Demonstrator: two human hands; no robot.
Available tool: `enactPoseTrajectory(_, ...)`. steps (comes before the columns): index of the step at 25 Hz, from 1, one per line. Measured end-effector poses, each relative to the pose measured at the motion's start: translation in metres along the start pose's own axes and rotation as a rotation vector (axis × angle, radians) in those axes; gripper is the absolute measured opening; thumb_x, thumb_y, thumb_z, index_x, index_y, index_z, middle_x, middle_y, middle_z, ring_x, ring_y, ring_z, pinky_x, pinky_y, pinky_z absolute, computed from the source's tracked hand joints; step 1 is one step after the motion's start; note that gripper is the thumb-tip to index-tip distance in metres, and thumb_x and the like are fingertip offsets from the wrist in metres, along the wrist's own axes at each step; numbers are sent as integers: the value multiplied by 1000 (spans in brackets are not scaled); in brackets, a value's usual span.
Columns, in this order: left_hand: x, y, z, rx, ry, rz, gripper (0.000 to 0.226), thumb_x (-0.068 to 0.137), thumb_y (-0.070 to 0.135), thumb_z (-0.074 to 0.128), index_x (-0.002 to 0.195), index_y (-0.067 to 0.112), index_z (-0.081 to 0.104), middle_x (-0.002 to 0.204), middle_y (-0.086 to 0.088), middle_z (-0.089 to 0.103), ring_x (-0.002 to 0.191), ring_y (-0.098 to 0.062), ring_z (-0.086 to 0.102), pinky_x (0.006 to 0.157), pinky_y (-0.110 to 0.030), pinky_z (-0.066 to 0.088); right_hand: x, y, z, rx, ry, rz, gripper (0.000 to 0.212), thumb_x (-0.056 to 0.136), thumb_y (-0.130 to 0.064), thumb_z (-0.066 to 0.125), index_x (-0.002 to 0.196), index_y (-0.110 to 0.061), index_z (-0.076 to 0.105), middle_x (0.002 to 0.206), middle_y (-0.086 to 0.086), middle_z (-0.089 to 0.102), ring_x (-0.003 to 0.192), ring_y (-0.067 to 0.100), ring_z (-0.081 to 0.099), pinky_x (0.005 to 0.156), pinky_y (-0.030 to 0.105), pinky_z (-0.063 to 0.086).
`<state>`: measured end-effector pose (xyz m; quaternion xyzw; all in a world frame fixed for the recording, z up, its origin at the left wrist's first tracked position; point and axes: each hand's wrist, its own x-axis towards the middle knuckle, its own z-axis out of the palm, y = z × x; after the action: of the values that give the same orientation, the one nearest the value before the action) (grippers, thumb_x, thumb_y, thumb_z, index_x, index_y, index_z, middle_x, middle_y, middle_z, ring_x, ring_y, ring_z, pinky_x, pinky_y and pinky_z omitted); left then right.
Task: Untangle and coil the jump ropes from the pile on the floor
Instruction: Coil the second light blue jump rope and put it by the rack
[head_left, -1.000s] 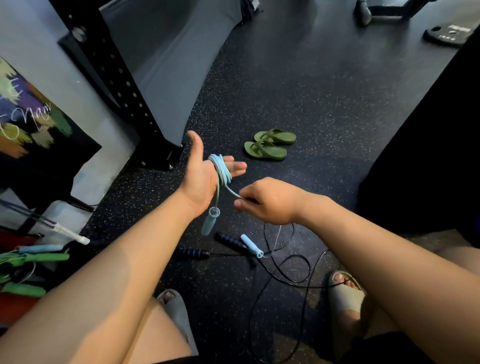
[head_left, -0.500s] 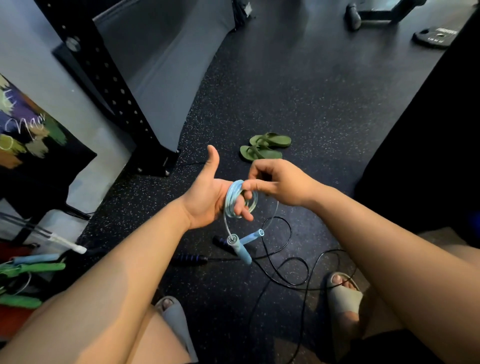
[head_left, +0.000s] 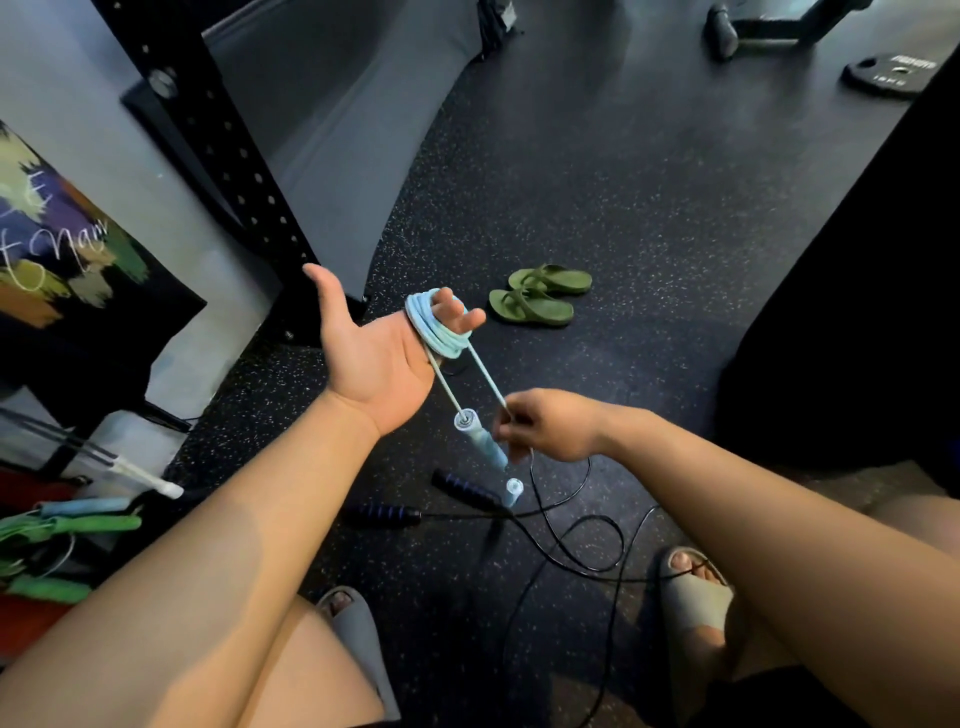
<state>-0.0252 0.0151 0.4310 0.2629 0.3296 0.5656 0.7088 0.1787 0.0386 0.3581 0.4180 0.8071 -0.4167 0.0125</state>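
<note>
Light blue jump rope (head_left: 439, 328) sits mid-scene, above the floor, wound in several loops round the fingers of left hand (head_left: 370, 358); that hand is palm up, thumb spread wide to the left, fingers fairly straight through the coil, not clenched; two strands run from the coil down toward the near right; one ends in a light blue handle (head_left: 482, 442) hanging free just left of right hand (head_left: 551, 426); the other strand is pinched between right-hand fingertips, knuckles up; second light blue handle (head_left: 512, 491) is just below that hand, cannot tell if it hangs or touches the floor; black jump rope (head_left: 571, 545) lies loose on the speckled dark floor (head_left: 597, 208) beneath the hands, cord in open loops running near and right, its two dark handles (head_left: 462, 488) left of the loops; one loop crosses the right foot's grey slide (head_left: 696, 603); other grey slide (head_left: 358, 629) near, between the forearms; green flip-flops (head_left: 540, 300) side by side just beyond the coil; green and blue handles (head_left: 78, 522) bunched at the left edge; black perforated rack upright (head_left: 223, 135) far left; weight plate (head_left: 889, 73) far right.
</note>
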Motion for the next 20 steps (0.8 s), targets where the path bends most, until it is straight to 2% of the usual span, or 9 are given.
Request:
enactPoseTrajectory(2, 1, -2, -1, -17, 33, 41, 124, 73, 97, 17, 132, -8, 45, 112, -22, 66, 125, -42, 59, 106, -45, 50, -2, -10, 4, -2, -72, 4, 17, 102, -24, 50, 107, -18, 65, 87, -1, 78, 73, 9, 66, 70, 25, 49)
enactPoseTrajectory(4, 3, -6, -4, 56, 88, 55, 125, 77, 94, 12, 135, -12, 43, 121, -25, 66, 127, -40, 59, 113, -47, 43, -4, -21, 2, -30, -117, -9, 21, 103, -25, 47, 109, -15, 65, 85, 2, 77, 70, 11, 65, 64, 23, 47)
enactPoseTrajectory(7, 5, -13, -9, 405, 197, 9, 113, 83, 86, -4, 133, -1, 47, 121, -19, 72, 122, -27, 65, 122, -45, 25, -9, -37, -5, -152, -23, -98, 24, 102, -27, 49, 101, -8, 65, 71, -2, 67, 64, 16, 59, 64, 31, 47)
enactPoseTrajectory(9, 10, -20, -16, 645, 207, -104, 117, 79, 88, -7, 127, 4, 58, 117, -12, 75, 119, -20, 66, 124, -46, 15, -13, -44, -13, -231, 57, -155, 27, 101, -28, 51, 97, -5, 65, 71, 1, 65, 69, 21, 60, 69, 35, 46)
enactPoseTrajectory(11, 17, -27, -28, 821, 155, -241, 125, 62, 101, 0, 106, 13, 77, 118, -10, 75, 122, -19, 63, 125, -48, 13, -16, -49, -19, -267, 90, -185, 29, 100, -30, 52, 92, -7, 68, 70, 4, 69, 66, 18, 61, 67, 33, 46)
enactPoseTrajectory(12, 18, -31, -31, 887, 111, -293, 126, 56, 106, 5, 99, 15, 81, 119, -11, 74, 124, -22, 61, 124, -49, 15, -17, -50, -22, -263, 98, -194, 30, 100, -31, 53, 89, -9, 70, 67, 3, 70, 62, 14, 61, 64, 30, 46)
enactPoseTrajectory(16, 11, -36, -29, 1021, -129, -482, 138, 57, 106, 5, 116, 0, 71, 114, -21, 73, 122, -30, 63, 121, -47, 24, -22, -49, -32, -155, 139, -213, 26, 97, -35, 60, 79, -19, 69, 55, -12, 66, 49, 2, 57, 55, 21, 46)
enactPoseTrajectory(18, 4, -35, -20, 1004, -244, -542, 137, 60, 100, -4, 107, -3, 73, 101, -28, 73, 113, -32, 68, 121, -47, 23, -25, -45, -41, -45, 177, -221, 20, 93, -35, 68, 79, -20, 71, 52, -22, 62, 49, -3, 55, 51, 13, 38)
enactPoseTrajectory(20, -2, -30, -7, 944, -274, -547, 126, 65, 92, -13, 83, 5, 76, 80, -23, 72, 97, -27, 72, 119, -47, 25, -25, -36, -49, 95, 220, -233, 20, 87, -35, 76, 81, -17, 72, 55, -20, 62, 51, -3, 53, 53, 11, 37)
